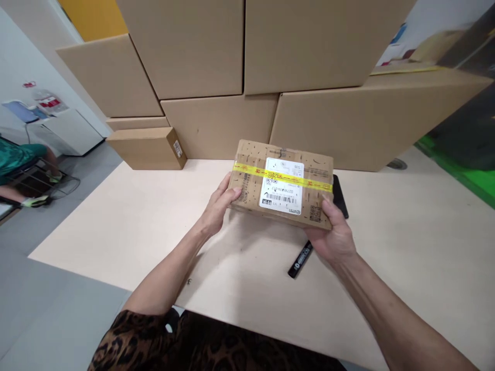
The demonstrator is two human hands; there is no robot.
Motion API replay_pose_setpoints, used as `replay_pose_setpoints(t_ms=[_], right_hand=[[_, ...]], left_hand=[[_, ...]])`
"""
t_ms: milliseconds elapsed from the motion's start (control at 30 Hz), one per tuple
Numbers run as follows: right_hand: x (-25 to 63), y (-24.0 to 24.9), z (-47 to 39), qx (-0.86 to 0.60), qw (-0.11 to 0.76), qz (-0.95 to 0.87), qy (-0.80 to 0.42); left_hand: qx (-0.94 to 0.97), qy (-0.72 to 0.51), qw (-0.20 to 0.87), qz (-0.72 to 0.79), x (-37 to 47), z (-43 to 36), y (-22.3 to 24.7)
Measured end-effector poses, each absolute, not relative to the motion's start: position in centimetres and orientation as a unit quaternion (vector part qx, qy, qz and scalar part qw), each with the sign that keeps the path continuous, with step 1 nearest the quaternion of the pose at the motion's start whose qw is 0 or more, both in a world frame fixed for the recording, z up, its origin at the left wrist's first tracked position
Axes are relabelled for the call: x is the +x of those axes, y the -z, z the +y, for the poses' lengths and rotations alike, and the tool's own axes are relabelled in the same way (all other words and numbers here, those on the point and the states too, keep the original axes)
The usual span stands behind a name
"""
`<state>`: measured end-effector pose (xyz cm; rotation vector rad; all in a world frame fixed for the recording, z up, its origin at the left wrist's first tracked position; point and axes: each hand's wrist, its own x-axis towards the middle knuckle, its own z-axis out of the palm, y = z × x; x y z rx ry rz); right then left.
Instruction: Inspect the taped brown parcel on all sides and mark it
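Left hand (pixel 217 211) and right hand (pixel 334 236) held forward, apart, both gripping
Thumbs (pixel 233 194) uppermost, the left pointing inward, the right tilted up and inward; bare left forearm (pixel 164 274) and bare right forearm (pixel 381 296) slant in from below

Two bare hands, one left hand (pixel 218 210) and one right hand (pixel 335 236), go with one brown cardboard parcel (pixel 311 198) bearing one white paper label (pixel 283 200) and one yellow tape strip (pixel 247 169). One pale, flat worktop (pixel 127 226) carries one black cylindrical marker (pixel 300 260), one flat black object (pixel 340 198), partly hidden, and one small brown cardboard box (pixel 147 153). Large brown cardboard boxes (pixel 201 49) number five, plus a sixth box (pixel 135 122) mostly hidden.
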<state>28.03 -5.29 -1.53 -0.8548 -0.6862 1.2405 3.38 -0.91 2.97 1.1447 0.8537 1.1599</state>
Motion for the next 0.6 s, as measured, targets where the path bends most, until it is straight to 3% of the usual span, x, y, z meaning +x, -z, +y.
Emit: replay_pose_setpoints(t_ms=[167, 367, 600], right_hand=[[28.7, 2.9, -5.7, -0.345, 0.657, -0.445, -0.501], [29.6, 4.3, -5.4, -0.427, 0.636, -0.514, -0.386], [29.9, 2.3, -5.3, -0.503, 0.651, -0.495, -0.279]], left_hand=[[0.445, -0.529, 0.615, 0.378, 3.5, -0.3, -3.5], [0.471, -0.446, 0.651, 0.394, 2.4, -0.1, -2.6], [0.676, -0.395, 0.509, 0.359, 2.8, -0.7, -1.8]])
